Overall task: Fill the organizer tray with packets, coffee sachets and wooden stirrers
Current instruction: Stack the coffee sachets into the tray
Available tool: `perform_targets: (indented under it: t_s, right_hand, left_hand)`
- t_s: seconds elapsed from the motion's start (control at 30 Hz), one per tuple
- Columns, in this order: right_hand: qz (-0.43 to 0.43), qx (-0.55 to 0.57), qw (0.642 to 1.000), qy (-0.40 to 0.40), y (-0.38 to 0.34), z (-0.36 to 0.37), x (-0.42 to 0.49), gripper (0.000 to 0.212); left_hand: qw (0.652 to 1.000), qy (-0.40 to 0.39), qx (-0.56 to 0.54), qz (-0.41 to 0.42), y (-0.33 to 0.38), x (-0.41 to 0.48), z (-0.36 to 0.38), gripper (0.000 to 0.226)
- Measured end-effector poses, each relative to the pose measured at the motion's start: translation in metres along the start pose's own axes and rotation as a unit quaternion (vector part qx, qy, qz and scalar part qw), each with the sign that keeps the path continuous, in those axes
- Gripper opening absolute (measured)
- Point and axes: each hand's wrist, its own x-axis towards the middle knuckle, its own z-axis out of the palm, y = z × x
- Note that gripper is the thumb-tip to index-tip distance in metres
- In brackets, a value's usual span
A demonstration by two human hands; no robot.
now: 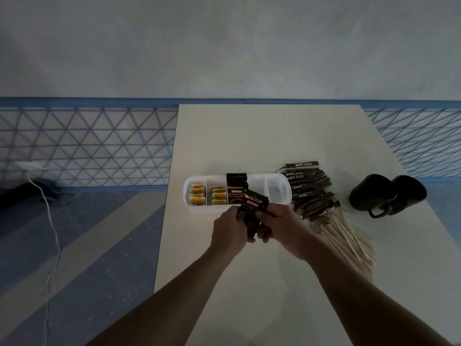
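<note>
A long white organizer tray point(259, 179) lies across the middle of the table. Its two left compartments hold yellow packets point(197, 193), and several black coffee sachets point(235, 188) stand upright in the middle one. Its right compartments look bare. Just in front of the tray, my left hand point(230, 227) and my right hand point(278, 227) together grip a small bundle of black coffee sachets point(254, 203), tilted toward the tray. Brown sugar sachets point(310, 188) lie heaped right of the tray. Wooden stirrers point(349, 240) are piled in front of them.
Two black mugs point(384, 194) lie on their sides at the table's right edge. The white table point(262, 136) stands against a blue lattice railing point(87, 141). A white cable point(51, 221) runs over the floor on the left.
</note>
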Motion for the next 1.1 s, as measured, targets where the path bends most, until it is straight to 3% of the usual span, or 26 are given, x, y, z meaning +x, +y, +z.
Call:
perform_targets:
  t_s: [0.33,0.53,0.63,0.83,0.93,1.1]
  right_hand:
    - [-0.047,-0.164,0.985,0.02,-0.01,0.001,0.015,0.005]
    - [-0.093,-0.273,0.956,0.06,-0.027,0.0,0.031,0.019]
    - [-0.127,-0.299,0.942,0.077,-0.033,0.0,0.041,0.008]
    - [-0.099,-0.346,0.927,0.106,-0.036,0.0,0.059,0.013]
    - [-0.092,-0.395,0.904,0.134,-0.039,0.007,0.065,0.013]
    - [-0.074,-0.411,0.902,0.109,-0.042,0.018,0.072,0.011]
  left_hand:
    - [0.996,-0.018,-0.087,0.007,0.007,0.008,-0.015,0.028]
    - [0.997,-0.037,-0.043,0.052,0.016,0.019,-0.027,0.029]
    - [0.99,-0.004,0.094,0.104,0.018,0.031,-0.038,0.02]
    - [0.967,0.067,0.223,0.104,0.012,0.053,-0.063,0.064]
    - [0.946,0.058,0.303,0.102,0.007,0.064,-0.069,0.078]
    - [0.924,0.003,0.381,0.043,-0.008,0.079,-0.072,0.11]
